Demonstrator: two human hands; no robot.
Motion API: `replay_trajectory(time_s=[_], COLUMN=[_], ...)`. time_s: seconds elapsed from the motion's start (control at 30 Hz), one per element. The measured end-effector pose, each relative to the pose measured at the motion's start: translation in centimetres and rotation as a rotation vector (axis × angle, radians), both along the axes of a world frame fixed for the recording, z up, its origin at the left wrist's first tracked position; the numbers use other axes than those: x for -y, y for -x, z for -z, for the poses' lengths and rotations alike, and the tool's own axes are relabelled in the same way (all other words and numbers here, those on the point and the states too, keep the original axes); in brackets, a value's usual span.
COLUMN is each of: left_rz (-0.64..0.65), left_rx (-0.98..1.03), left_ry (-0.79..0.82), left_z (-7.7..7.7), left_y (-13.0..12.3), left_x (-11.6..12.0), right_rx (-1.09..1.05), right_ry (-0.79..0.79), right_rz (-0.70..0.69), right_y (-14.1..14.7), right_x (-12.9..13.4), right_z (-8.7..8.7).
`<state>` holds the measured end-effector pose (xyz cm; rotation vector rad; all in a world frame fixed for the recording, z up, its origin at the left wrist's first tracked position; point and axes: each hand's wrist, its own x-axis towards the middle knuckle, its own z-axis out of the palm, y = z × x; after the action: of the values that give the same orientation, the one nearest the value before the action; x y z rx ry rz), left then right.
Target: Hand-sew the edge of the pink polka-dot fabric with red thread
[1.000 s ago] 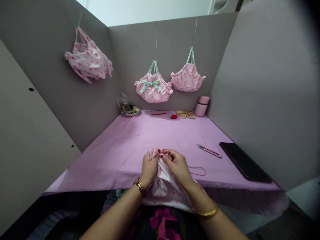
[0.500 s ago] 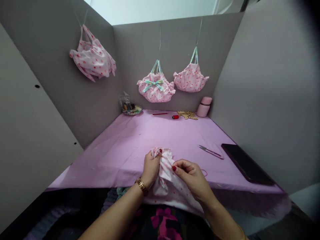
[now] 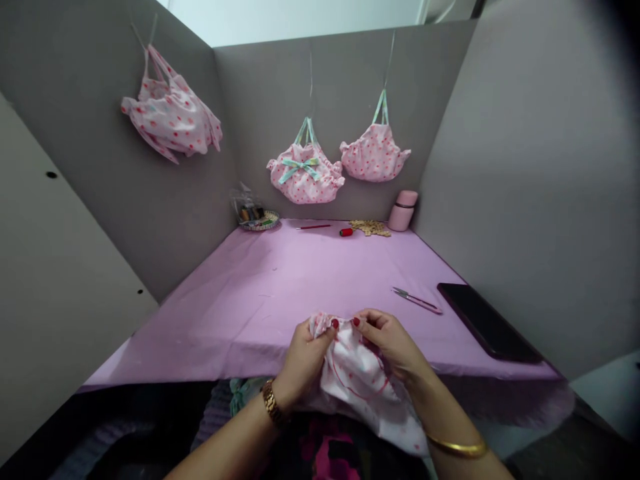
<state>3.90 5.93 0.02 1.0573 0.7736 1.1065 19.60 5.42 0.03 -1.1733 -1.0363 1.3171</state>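
At the near edge of the desk point(image 3: 200, 327), left hand point(image 3: 303, 353) and right hand point(image 3: 395, 343) pinch the cloth point(image 3: 353, 353) by its upper edge, fingertips closed; it drapes bodyward between them, slanting toward the right forearm.

Pinkish-white cloth point(image 3: 370, 367) with red dots, red thread point(image 3: 367, 399), lilac tablecloth point(image 3: 320, 267), pink flask point(image 3: 403, 213), grey partition point(image 3: 330, 87).

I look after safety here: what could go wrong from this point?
The red thread lies in a loose curve over the dotted fabric and might tangle. The fabric partly hangs below the tabletop, so it may slip if the left hand and right hand ease their grip. The uncovered snips might prick a reaching hand.
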Motion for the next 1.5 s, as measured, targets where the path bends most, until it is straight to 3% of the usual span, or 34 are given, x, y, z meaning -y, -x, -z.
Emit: replay_trajectory(time_s=[0.3,0.47,0.93,1.27,1.5], left_rz=[0.1,0.078,0.094,0.196,0.113], left_rx=[0.121,0.098,0.19,0.241,0.18], left_ry=[0.135,0.162,0.199,0.245,0.252], left_z=[0.6,1.2,1.2,0.6,0.3], left_y=[0.8,0.9,1.2,1.8,1.5], left_x=[1.6,1.8,1.8,2.1,2.4], right_rx=[0.037,0.151,0.178,0.146,0.202], right_ry=[-0.042,-0.115,-0.141,-0.095,-0.094], right_rz=[-0.028,-0.053,-0.043,0.029,0.029], right_y=[-1.4,-2.0,-2.2,-2.6,-2.6], right_x=[2.0,2.4,2.7,2.9,3.1], right_z=[0.8,1.0,1.0,1.0,0.7])
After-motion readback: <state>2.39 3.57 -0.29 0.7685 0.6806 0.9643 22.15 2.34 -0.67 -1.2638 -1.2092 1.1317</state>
